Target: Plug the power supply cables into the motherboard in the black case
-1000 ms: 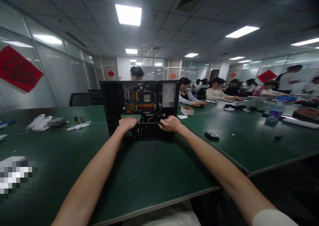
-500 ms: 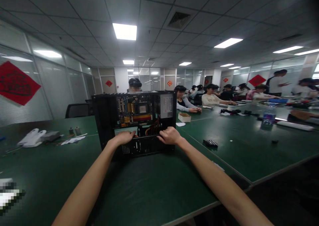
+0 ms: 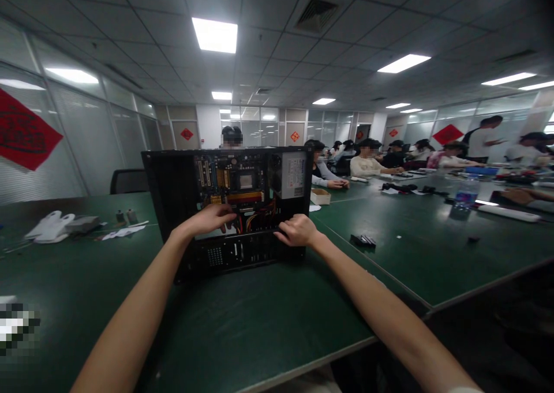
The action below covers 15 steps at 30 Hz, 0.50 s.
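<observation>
A black computer case (image 3: 171, 194) stands on the green table with its side off and its inside facing me. Inside it are a motherboard (image 3: 210, 180), a silver-labelled power supply (image 3: 293, 173) at the upper right and red, yellow and black cables (image 3: 259, 215). My left hand (image 3: 210, 219) reaches over the lower rail, its fingers apart and curving beside the cables just below the board. My right hand (image 3: 298, 229) is closed on the case's rail near the lower right corner, the thumb pointing left.
To the right lie a small black metal part (image 3: 363, 241) and a water bottle (image 3: 466, 194). An open cardboard box (image 3: 320, 196) sits behind the case. On the left are a white plastic bag (image 3: 51, 227) and papers (image 3: 124, 232). Several people sit farther along the table.
My left hand has risen off the lower rail and moved inward, its fingers spreading. The case looks larger and nearer. My right hand keeps its hold on the rail.
</observation>
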Each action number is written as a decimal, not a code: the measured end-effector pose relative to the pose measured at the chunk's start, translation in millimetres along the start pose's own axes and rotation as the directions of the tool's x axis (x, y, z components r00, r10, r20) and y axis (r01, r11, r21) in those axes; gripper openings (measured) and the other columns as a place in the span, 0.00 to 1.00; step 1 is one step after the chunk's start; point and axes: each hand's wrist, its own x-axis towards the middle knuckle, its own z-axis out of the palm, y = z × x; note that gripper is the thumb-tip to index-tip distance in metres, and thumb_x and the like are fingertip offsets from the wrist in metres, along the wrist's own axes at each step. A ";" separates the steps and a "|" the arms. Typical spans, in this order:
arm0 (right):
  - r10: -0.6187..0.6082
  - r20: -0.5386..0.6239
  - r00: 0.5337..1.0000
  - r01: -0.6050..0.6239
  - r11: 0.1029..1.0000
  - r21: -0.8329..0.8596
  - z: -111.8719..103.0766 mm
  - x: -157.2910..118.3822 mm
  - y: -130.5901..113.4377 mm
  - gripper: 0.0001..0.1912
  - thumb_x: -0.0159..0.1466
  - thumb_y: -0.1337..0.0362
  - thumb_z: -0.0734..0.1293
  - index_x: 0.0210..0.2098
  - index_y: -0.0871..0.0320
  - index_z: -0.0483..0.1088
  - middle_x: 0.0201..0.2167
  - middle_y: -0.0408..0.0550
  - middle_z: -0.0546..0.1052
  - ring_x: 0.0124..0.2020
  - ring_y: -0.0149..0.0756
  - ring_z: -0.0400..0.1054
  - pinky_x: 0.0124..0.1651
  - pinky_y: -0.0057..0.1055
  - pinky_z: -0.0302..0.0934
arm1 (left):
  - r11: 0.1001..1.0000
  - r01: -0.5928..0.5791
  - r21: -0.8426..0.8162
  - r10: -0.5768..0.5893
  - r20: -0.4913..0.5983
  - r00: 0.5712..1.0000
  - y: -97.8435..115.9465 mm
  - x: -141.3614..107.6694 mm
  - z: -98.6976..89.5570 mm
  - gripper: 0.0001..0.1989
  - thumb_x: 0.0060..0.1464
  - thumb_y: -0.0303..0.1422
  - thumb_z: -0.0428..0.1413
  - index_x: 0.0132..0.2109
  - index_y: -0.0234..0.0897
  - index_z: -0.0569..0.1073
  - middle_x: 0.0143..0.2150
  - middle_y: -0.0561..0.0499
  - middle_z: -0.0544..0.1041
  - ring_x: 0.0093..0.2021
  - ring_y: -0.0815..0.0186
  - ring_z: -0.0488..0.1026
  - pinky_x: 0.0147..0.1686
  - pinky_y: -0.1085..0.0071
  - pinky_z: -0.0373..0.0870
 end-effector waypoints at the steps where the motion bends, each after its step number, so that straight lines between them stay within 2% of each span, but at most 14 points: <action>1: 0.005 0.033 0.999 -0.005 1.000 0.000 -3.4 0.4 -1.0 0.26 0.71 0.51 0.55 0.31 0.61 0.75 0.24 0.53 0.78 0.25 0.36 0.70 0.31 0.32 0.47 | 1.000 -0.010 -0.022 0.010 -0.018 1.000 3.3 -0.7 -1.2 0.21 0.58 0.51 0.51 0.43 0.36 0.71 0.38 0.48 0.79 0.30 0.62 0.77 0.32 0.69 0.71; 4: 0.050 0.142 0.989 -0.050 0.999 -0.003 -16.3 5.7 -6.5 0.31 0.72 0.46 0.52 0.32 0.61 0.76 0.25 0.56 0.79 0.26 0.39 0.72 0.31 0.32 0.49 | 0.999 -0.052 -0.007 0.051 -0.108 0.993 15.2 -3.4 -4.9 0.20 0.59 0.49 0.50 0.42 0.35 0.71 0.33 0.49 0.77 0.28 0.63 0.76 0.31 0.68 0.70; 6: 0.125 0.179 0.976 -0.130 0.991 0.014 -26.3 12.5 -13.2 0.33 0.72 0.45 0.50 0.33 0.61 0.76 0.28 0.58 0.80 0.29 0.41 0.73 0.33 0.32 0.52 | 0.997 -0.072 0.031 0.077 -0.182 0.980 24.6 -5.0 -6.0 0.19 0.59 0.48 0.50 0.40 0.35 0.71 0.29 0.50 0.76 0.28 0.63 0.75 0.30 0.68 0.70; 8: 0.204 0.173 0.963 -0.218 0.974 0.064 -35.9 21.5 -22.2 0.31 0.72 0.45 0.51 0.36 0.61 0.75 0.33 0.59 0.80 0.33 0.42 0.74 0.35 0.32 0.54 | 0.994 -0.092 0.065 0.106 -0.259 0.960 34.0 -5.9 -5.2 0.18 0.60 0.47 0.50 0.38 0.35 0.71 0.28 0.50 0.75 0.27 0.64 0.74 0.29 0.69 0.68; 11: 0.247 0.146 0.958 -0.276 0.933 0.232 -47.2 37.6 -37.3 0.26 0.71 0.45 0.54 0.42 0.59 0.73 0.39 0.57 0.80 0.39 0.43 0.74 0.38 0.32 0.56 | 0.987 -0.124 0.098 0.149 -0.323 0.935 45.5 -6.1 -1.2 0.18 0.60 0.46 0.50 0.37 0.35 0.72 0.28 0.50 0.76 0.27 0.64 0.74 0.28 0.70 0.66; 13: 0.249 0.118 0.961 -0.275 0.849 0.452 -51.3 49.7 -45.9 0.21 0.72 0.48 0.55 0.46 0.57 0.71 0.41 0.53 0.80 0.40 0.41 0.73 0.39 0.31 0.57 | 0.985 -0.132 0.110 0.161 -0.332 0.929 49.9 -6.0 1.9 0.18 0.60 0.46 0.50 0.38 0.35 0.72 0.27 0.51 0.76 0.27 0.64 0.74 0.28 0.70 0.66; 15: 0.254 0.075 0.964 -0.234 0.685 0.690 -52.0 62.5 -51.6 0.16 0.72 0.53 0.56 0.47 0.56 0.69 0.40 0.48 0.79 0.39 0.37 0.72 0.39 0.29 0.58 | 0.984 -0.131 0.122 0.165 -0.336 0.927 51.1 -5.8 4.5 0.18 0.61 0.47 0.50 0.38 0.36 0.73 0.27 0.51 0.75 0.27 0.64 0.74 0.28 0.70 0.65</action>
